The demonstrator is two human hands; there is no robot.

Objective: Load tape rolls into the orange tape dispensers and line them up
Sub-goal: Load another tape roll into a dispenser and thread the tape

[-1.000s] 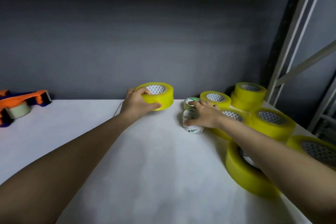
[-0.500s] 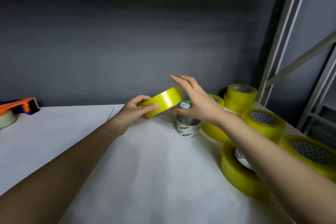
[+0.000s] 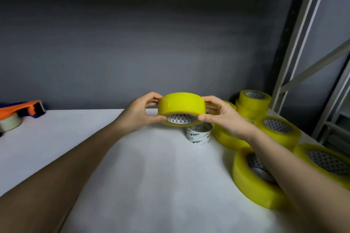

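A yellow tape roll (image 3: 181,105) hangs in the air above the white table (image 3: 132,166), its patterned core facing down toward me. My left hand (image 3: 141,111) grips its left side and my right hand (image 3: 220,115) grips its right side, thumbs under the lower rim. Just beneath it stand two stacked small clear tape rolls (image 3: 199,134) with green print. An orange tape dispenser (image 3: 20,108) holding a pale roll lies at the far left edge, partly cut off.
Several large yellow tape rolls (image 3: 278,128) crowd the table's right side, one leaning on edge (image 3: 253,178) under my right forearm. A grey metal rack frame (image 3: 303,43) rises at the right. A dark wall closes the back.
My left hand lifted the yellow roll off the table and brought it rightward and up. My right hand left the small clear rolls and took hold of the yellow roll's right side.
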